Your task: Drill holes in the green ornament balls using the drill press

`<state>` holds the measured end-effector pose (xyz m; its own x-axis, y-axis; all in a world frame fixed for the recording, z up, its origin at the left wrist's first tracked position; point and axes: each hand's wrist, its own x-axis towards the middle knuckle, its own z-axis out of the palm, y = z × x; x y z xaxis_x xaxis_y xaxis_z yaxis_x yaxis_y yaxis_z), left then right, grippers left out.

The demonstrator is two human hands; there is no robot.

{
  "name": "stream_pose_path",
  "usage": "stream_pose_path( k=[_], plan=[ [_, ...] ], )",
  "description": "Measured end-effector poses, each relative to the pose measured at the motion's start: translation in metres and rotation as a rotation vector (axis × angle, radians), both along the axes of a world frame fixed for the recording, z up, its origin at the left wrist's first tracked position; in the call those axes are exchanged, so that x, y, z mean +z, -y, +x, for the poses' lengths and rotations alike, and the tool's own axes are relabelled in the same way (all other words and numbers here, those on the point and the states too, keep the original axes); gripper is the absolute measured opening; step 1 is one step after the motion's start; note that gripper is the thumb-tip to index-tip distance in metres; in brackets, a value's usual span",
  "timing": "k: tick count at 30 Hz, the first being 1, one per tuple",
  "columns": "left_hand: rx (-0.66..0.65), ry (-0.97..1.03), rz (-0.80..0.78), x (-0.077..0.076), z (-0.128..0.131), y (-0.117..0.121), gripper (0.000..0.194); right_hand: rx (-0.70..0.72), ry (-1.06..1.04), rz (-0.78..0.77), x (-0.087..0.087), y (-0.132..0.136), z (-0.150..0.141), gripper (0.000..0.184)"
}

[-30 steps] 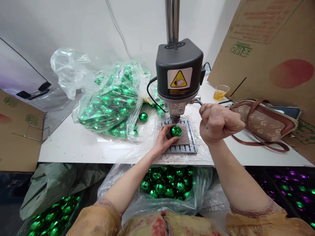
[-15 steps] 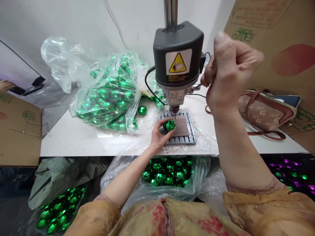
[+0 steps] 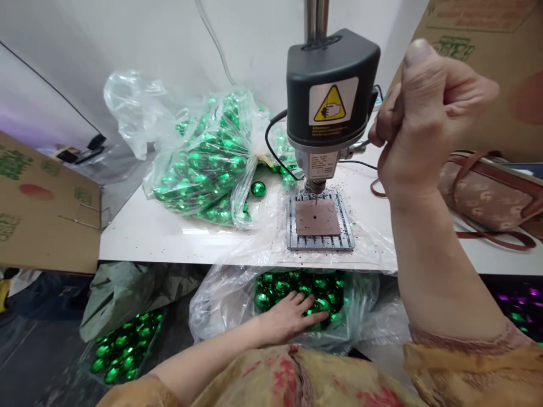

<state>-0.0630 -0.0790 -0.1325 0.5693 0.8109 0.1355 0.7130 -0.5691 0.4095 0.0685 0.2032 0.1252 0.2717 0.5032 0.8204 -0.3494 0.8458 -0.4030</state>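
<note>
My left hand (image 3: 292,316) lies palm down, fingers spread, over shiny green mirrored balls (image 3: 278,282) in a clear plastic bag below the table edge. Whether its palm touches one is hidden. Raised at the right, my right hand (image 3: 419,118) is closed around the feed lever (image 3: 358,148) of a small black drill press (image 3: 333,90); the grip end is hidden inside the fist. Under the drill bit, a brown square pad (image 3: 318,220) with a dark hole rests on the slotted metal base plate (image 3: 320,244).
A large clear bag of green balls (image 3: 199,169) leans on the white table (image 3: 203,243), beside a loose green ball (image 3: 258,188). A patterned handbag (image 3: 487,192) stands right. Cardboard boxes (image 3: 46,209) flank the table. Another bag of green balls (image 3: 123,345) is on the floor at left.
My left hand has moved from the drill plate down to the bagged balls, and the green ball it held there is gone from the pad. My right hand stays on the lever. The view shifted.
</note>
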Motion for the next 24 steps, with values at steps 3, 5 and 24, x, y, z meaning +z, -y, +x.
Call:
stream_pose_path(
  k=[3, 5, 24],
  plan=[
    [0.052, 0.178, 0.126, 0.028, -0.019, -0.033, 0.029, 0.017, 0.000, -0.032, 0.000, 0.003, 0.002, 0.061],
    [0.262, 0.321, 0.253, 0.049, -0.044, -0.072, 0.018, 0.028, 0.004, -0.040, 0.000, 0.005, 0.002, 0.062],
    [0.683, 1.024, -0.128, 0.112, -0.078, -0.183, 0.063, 0.020, 0.049, -0.040, -0.005, 0.006, 0.003, 0.058]
  ],
)
